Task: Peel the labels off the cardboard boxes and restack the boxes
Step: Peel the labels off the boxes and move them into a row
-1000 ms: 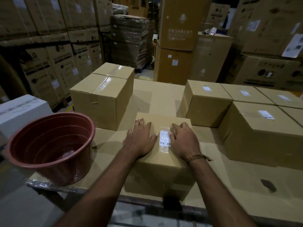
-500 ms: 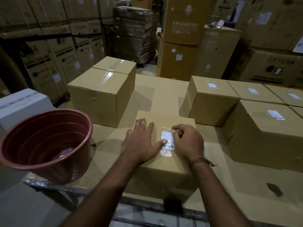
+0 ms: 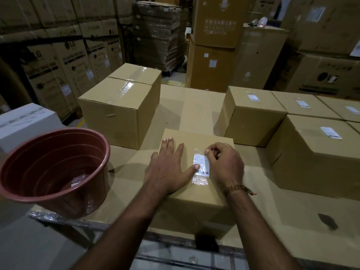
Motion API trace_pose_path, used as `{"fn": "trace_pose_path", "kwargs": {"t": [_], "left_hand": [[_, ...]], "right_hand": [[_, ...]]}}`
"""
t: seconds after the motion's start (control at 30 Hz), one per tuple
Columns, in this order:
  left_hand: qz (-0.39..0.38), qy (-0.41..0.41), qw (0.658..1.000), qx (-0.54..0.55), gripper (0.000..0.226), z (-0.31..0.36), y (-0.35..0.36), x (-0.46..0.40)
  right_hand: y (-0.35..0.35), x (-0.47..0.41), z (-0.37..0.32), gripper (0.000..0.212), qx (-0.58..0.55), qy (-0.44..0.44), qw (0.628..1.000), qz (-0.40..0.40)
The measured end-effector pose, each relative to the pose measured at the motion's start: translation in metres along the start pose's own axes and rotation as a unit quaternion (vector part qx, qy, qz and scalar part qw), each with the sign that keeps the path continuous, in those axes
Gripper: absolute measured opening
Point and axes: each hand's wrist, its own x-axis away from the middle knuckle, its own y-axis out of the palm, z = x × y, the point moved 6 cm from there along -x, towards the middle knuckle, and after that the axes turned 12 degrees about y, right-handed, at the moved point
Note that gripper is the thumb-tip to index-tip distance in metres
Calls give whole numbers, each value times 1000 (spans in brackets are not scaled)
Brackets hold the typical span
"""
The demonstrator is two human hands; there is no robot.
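Currently I observe one cardboard box (image 3: pixel 196 195) at the near edge of the cardboard-covered table (image 3: pixel 292 207), carrying a white label (image 3: pixel 201 165) under clear tape on its top face. The left hand (image 3: pixel 167 170) lies flat on that box, fingers straight, thumb tip touching the label's left edge. The right hand (image 3: pixel 227 165) rests on the box just right of the label, fingers curled, fingertips at the label's upper right corner; I cannot tell whether they grasp it. A red bucket (image 3: pixel 56 170) stands left of the box.
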Motion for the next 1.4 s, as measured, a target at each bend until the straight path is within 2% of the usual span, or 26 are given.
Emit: {"fn": "trace_pose_path", "kwargs": {"t": [0.43,0.67,0.83,0.93,1.0,1.07,1.17,1.23,1.3,1.4], "left_hand": [[10,-7,1000,8,102,0,0,2],[-48,5,997,54,131,0,-7,5],[-54,1,997,55,131,2,-8,5],[-60,-4,997,57,131,2,-9,5],[-62,-6,996,57,130,2,-8,4],[-63,-7,996,57,130,2,-8,4],[-58,-8,997,58,129,2,-9,5],[-53,-8,997,57,130,2,-9,5],[-48,-8,997,58,133,1,-9,5],[-48,-7,997,64,136,2,-9,6]], "right_hand": [[-5,2,4,11,-66,19,998,7],[-8,1,7,10,-156,17,988,1],[-10,5,7,8,-168,20,985,-27],[-7,7,6,3,-193,36,977,-88],[-6,10,6,16,-238,46,958,-155],[-7,15,6,44,-253,52,942,-215],[-12,21,11,89,-214,52,941,-258],[-16,22,13,99,-191,48,942,-270],[-18,23,13,95,-170,37,944,-280],[-17,25,12,60,-149,4,941,-305]]}}
